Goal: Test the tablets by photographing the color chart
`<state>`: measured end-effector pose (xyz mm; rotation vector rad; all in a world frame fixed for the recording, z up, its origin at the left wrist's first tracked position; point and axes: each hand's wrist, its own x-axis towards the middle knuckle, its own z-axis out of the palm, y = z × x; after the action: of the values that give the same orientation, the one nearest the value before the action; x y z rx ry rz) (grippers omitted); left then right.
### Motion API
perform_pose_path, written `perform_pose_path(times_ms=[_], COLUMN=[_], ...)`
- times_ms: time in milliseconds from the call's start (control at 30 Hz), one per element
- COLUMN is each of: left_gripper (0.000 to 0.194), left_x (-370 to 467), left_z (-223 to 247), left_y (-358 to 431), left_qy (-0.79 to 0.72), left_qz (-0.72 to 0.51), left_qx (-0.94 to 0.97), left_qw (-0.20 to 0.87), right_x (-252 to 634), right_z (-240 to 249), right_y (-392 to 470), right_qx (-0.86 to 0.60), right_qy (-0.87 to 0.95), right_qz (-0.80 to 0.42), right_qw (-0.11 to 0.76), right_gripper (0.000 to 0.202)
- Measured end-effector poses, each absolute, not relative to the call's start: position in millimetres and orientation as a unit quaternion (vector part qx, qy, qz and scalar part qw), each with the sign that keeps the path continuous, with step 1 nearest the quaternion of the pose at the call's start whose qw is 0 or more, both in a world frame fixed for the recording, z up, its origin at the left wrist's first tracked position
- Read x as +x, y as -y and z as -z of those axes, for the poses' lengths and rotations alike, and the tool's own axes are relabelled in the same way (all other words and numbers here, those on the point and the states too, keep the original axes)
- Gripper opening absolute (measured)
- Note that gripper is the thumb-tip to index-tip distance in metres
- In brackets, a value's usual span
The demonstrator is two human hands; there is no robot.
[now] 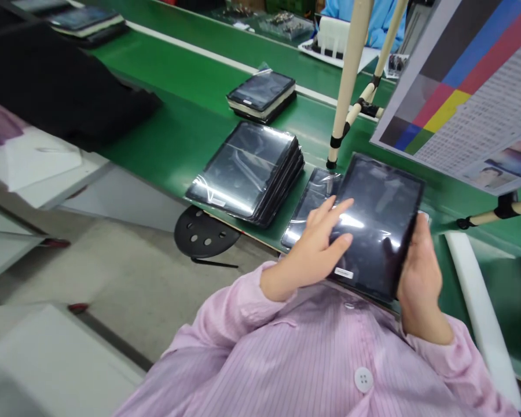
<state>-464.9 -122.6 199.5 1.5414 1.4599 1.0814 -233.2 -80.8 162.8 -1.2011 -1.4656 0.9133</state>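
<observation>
A dark, glossy tablet-like panel (375, 214) with a small white label near its lower edge is tilted in front of my chest. My right hand (421, 278) grips its right edge, with the fingers partly hidden behind it. Over its left side lies my left hand (319, 246), fingers spread, the fingertips at the glossy face. Partly covered by the panel and my left hand, another film-wrapped flat panel (312, 200) rests on the green table (169, 139). Left of it stands a stack of wrapped dark panels (247, 168).
Behind the stack sits a smaller pile of panels (263, 92). Beige pipe posts (349, 75) hold a printed colour chart (469, 98) at the right. A white foam strip (481, 313) lies right of me. Across the table, a person's blue sleeve (384, 26) shows.
</observation>
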Motion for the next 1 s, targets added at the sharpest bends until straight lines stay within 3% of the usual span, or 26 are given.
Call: perform_pose_path(times_ms=[167, 367, 600, 700, 800, 1000], left_gripper=[0.065, 0.092, 0.108, 0.103, 0.087, 0.060], left_x=[-520.9, -545.2, -520.7, -517.3, -529.1, -590.0], left_z=[-170.8, -122.8, -113.9, -128.5, -152.4, -211.7], left_y=[115.0, 104.4, 107.4, 105.3, 110.6, 125.5], left_qy=[-0.604, -0.597, -0.489, -0.448, -0.458, -0.471], left_qz=[-0.427, -0.463, -0.559, -0.574, -0.584, -0.654], left_qx=[0.564, 0.461, 0.315, 0.309, 0.343, 0.363], left_qw=[0.367, 0.465, 0.590, 0.612, 0.576, 0.467], right_x=[-290.5, -308.6, -309.6, -312.8, -321.4, -382.0], right_z=[-138.5, -106.2, -104.9, -125.7, -156.7, -210.7], right_y=[67.2, 52.8, 49.2, 58.2, 70.2, 68.8], right_qx=[-0.484, -0.546, -0.532, -0.535, -0.479, -0.371], right_qy=[0.576, 0.479, 0.442, 0.427, 0.481, 0.618], right_qz=[-0.468, -0.534, -0.555, -0.545, -0.538, -0.498], right_qw=[0.464, 0.432, 0.462, 0.484, 0.499, 0.482], right_gripper=[0.072, 0.092, 0.087, 0.075, 0.065, 0.068])
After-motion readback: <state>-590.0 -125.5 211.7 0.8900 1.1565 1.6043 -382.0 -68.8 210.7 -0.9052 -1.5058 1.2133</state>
